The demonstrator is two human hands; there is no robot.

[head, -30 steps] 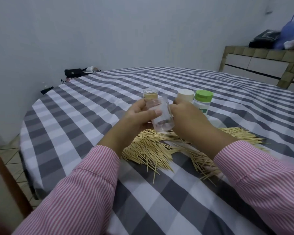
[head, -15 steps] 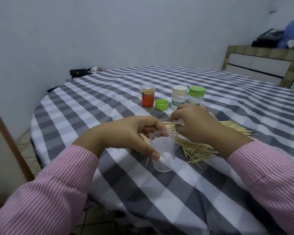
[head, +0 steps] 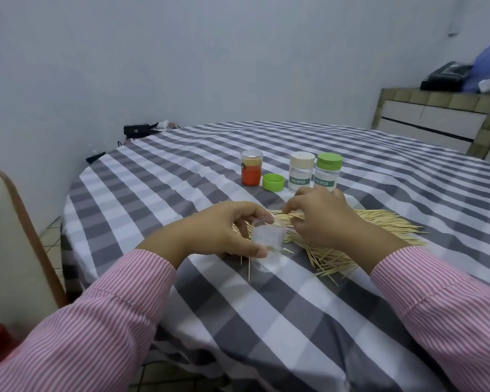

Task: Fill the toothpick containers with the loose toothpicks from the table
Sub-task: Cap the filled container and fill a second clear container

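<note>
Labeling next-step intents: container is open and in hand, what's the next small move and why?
Probably pinch a small bundle from the loose wooden toothpicks with the right hand, whose fingertips are already on them; the left hand grips the clear plastic container, open and apparently empty.

Clear container lower now (lid off).

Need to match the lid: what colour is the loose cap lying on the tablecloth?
Bright green. The loose cap lies beside the orange container, clearest in the head view.
</note>
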